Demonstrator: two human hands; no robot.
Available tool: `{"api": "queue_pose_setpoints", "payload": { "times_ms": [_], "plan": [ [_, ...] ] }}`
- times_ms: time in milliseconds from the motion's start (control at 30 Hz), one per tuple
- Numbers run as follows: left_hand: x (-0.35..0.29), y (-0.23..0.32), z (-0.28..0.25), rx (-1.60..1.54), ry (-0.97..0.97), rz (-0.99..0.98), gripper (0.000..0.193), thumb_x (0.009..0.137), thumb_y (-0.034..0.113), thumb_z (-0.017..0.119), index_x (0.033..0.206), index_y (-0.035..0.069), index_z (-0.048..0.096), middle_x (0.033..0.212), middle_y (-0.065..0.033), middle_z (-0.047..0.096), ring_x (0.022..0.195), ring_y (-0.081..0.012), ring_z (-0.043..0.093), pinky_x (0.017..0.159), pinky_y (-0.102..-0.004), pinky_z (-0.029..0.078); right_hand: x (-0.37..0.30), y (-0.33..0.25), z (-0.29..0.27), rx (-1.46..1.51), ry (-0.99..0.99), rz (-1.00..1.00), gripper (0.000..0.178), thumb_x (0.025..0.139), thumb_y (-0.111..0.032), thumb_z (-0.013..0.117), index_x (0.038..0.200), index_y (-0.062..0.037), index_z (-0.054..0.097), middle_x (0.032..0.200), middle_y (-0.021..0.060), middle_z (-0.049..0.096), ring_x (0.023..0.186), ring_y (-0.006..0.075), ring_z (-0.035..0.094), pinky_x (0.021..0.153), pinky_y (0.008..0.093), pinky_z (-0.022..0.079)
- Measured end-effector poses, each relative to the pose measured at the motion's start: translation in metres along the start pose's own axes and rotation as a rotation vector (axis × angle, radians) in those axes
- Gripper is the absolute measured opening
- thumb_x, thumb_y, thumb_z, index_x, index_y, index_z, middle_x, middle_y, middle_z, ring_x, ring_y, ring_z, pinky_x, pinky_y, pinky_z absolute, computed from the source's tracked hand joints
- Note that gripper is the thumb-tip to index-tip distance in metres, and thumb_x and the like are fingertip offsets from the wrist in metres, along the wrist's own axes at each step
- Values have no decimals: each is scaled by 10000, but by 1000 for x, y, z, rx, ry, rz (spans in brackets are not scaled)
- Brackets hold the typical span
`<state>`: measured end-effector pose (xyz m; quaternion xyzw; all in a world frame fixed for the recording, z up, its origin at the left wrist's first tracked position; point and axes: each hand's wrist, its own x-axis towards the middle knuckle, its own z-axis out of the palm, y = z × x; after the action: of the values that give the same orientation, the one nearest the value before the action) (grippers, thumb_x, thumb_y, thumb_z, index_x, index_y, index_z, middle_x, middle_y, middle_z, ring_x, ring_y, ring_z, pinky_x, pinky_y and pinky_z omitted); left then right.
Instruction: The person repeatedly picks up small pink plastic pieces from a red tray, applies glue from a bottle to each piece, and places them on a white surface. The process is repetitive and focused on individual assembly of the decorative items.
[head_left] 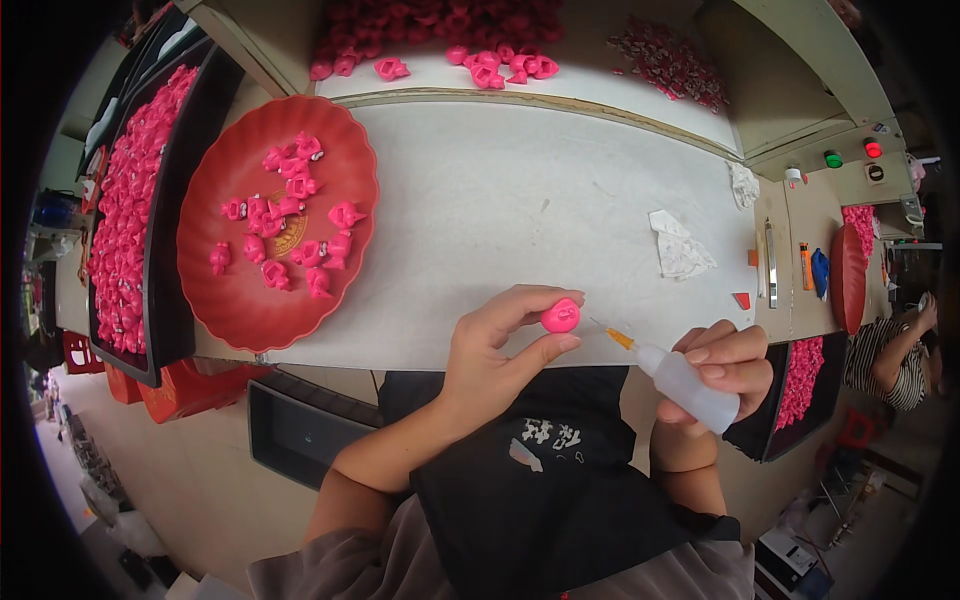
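Note:
Between the thumb and fingers of my left hand is a small round pink plastic piece, held above the near edge of the table. My right hand grips a translucent white squeeze bottle with an orange needle tip. The bottle tilts so that its thin needle points up and left at the pink piece. A small gap seems to lie between needle and piece, though whether they touch is hard to tell. To the left, a red scalloped plate holds several pink pieces.
A black tray full of pink pieces stands beyond the plate. Pink parts and small mixed parts lie on the shelf behind. Crumpled white tissue rests on the white table. At right, another person sits in a striped top.

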<state>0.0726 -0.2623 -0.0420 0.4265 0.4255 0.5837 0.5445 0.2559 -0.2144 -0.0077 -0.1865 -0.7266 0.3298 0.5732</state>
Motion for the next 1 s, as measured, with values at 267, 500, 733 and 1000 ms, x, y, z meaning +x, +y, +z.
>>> {"api": "queue_pose_setpoints", "payload": {
  "times_ms": [267,500,733,1000],
  "plan": [
    [0,0,0,110,17,74,292,726,10,664,1008,0,592,934,-98,611,840,-150,578,760,-260,455,2,-6,5,-92,-112,2,439,587,-205,820,851,-79,493,820,58,499,612,121,480,499,203,428],
    [0,3,-1,188,-27,90,283,741,-27,633,1019,-8,581,1014,-113,586,928,-182,561,818,-281,443,1,-7,4,-176,-139,1,448,576,-234,824,847,-92,496,802,49,498,587,113,477,496,201,426],
    [3,-4,3,223,19,190,264,736,-3,638,996,8,595,998,-120,600,903,-207,583,776,-278,460,2,-10,2,-156,-158,40,442,577,-221,827,833,-90,492,791,48,489,582,105,474,508,198,430],
    [1,-1,1,127,-70,60,267,748,-59,609,1008,-4,582,1083,-125,566,1019,-192,526,867,-293,424,0,-6,3,-97,-111,55,437,581,-206,828,832,-87,491,801,47,483,607,109,482,527,202,439]
  ]
}}
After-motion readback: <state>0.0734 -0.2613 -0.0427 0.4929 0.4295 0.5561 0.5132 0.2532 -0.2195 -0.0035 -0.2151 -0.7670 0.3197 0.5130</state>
